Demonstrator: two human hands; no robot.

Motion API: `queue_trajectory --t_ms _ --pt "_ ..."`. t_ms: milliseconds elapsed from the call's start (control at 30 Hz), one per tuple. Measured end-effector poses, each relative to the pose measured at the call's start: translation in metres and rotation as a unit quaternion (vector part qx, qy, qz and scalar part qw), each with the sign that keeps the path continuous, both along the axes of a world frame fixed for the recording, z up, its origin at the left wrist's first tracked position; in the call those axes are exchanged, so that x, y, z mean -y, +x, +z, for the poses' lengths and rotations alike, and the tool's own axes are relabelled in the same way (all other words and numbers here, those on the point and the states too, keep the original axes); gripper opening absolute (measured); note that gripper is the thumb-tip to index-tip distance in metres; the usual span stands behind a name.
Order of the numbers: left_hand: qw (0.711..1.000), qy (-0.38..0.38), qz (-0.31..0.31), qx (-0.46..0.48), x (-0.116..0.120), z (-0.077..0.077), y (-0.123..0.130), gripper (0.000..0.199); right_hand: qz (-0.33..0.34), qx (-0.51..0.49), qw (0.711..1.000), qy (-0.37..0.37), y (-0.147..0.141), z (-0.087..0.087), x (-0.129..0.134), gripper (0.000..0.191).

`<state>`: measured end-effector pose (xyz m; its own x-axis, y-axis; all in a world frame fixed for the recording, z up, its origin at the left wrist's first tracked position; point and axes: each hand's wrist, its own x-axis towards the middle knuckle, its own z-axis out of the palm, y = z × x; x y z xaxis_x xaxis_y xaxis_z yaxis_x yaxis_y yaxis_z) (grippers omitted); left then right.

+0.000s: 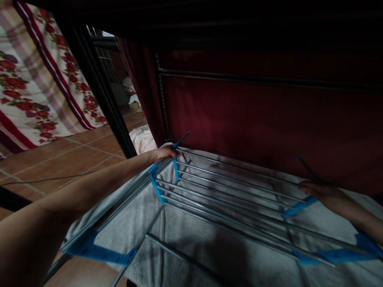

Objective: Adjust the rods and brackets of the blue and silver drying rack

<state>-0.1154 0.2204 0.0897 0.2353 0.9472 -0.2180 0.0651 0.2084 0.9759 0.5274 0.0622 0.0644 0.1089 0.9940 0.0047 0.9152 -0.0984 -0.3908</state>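
A metal drying rack (209, 195) with blue plastic brackets lies across a grey fleece blanket (203, 243). At its far left corner, my left hand (166, 152) is closed around a blue bracket (175, 163) where a long bar ends. My right hand (318, 189) grips the far bar's right end, just above another blue bracket (301, 206). Both arms reach forward, the left one passing over a bundle of parallel metal tubes (125, 203). A large blue bracket (98, 249) joins tubes at the near left. Some fingertips of each hand are hidden.
A black metal frame (104, 95) rises at left, with a dark red cloth (254, 119) hanging behind. Beyond it are a floral blanket (44, 79) and a brown tiled floor (74, 159) crossed by a cable (50, 179). A dark beam (209, 24) spans overhead.
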Motion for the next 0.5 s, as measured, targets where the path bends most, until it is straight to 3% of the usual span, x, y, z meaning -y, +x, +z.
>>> queue_trajectory --t_ms 333,500 --pt "0.996 -0.006 0.060 0.060 0.008 0.006 0.010 0.019 -0.008 0.007 1.000 -0.014 0.003 0.001 -0.001 0.052" --pt "0.994 -0.009 0.084 0.073 0.005 0.004 0.011 0.021 -0.011 -0.001 1.000 -0.008 0.004 0.001 0.001 0.049"
